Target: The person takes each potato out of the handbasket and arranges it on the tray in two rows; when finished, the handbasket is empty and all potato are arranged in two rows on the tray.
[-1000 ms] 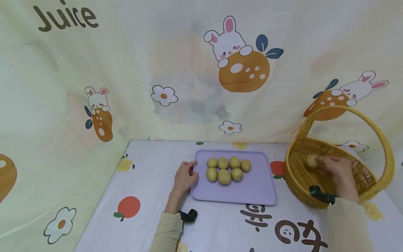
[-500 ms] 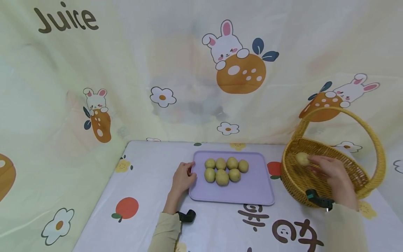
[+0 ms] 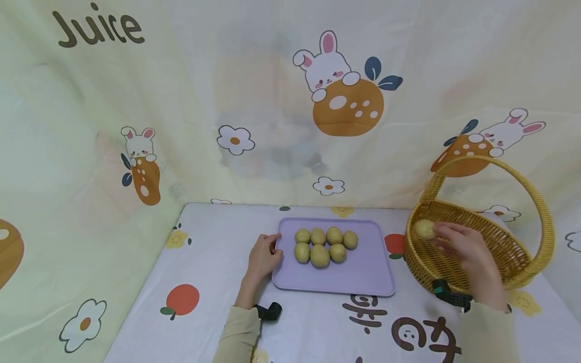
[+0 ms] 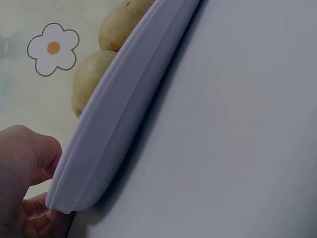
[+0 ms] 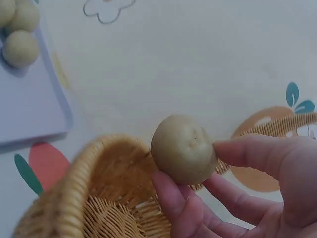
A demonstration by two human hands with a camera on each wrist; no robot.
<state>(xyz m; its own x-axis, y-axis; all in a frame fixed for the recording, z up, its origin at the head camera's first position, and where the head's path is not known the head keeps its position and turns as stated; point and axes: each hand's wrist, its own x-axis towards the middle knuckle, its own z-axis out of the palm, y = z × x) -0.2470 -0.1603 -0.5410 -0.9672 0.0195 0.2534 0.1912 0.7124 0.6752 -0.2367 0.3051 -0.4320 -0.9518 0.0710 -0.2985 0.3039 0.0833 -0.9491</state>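
Observation:
A potato [image 3: 425,229] is pinched between the thumb and fingertips of my right hand [image 3: 467,252], at the left side of the wicker basket [image 3: 513,242]. In the right wrist view this potato [image 5: 183,148] hangs above the basket's rim, round and pale yellow-brown. My left hand [image 3: 263,258] grips the left edge of the light purple tray [image 3: 336,280]; the left wrist view has its fingers on both sides of the tray's rim. Several potatoes [image 3: 320,256] lie in two rows on the tray.
The basket's tall arched handle [image 3: 542,217] rises over its opening, right of the tray. A white printed cloth [image 3: 218,242] covers the table, and a printed curtain [image 3: 268,75] hangs behind. Black wrist cameras [image 3: 270,311] sit at both cuffs.
My right hand has raised the potato from inside the basket and carried it left toward the basket's near-tray rim. The left hand stays at the tray's edge. The head view shifted slightly.

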